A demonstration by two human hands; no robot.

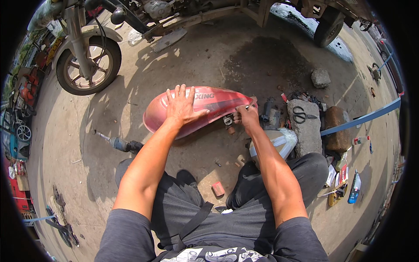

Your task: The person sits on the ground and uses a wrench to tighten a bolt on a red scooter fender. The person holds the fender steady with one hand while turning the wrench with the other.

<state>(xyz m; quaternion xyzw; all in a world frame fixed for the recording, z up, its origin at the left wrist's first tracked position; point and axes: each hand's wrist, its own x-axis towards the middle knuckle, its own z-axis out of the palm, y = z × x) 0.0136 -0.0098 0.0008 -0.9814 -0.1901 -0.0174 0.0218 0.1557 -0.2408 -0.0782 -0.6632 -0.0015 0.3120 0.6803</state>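
Note:
A red motorcycle fuel tank lies on the concrete in front of me, its narrow end to the right. My left hand rests flat on top of the tank, fingers spread. At the narrow end, my right hand has its fingers curled closed against the tank's edge; what they grip, if anything, is hidden. Just below that hand a small round metal part shows beside the tank. A power tool with a long thin nose lies to the left, near my knee.
Black-handled scissors lie on a concrete block at right. Nearby are a taped pale rounded part, a brown block and a stone. A brick piece sits between my feet. A motor vehicle's front wheel stands far left.

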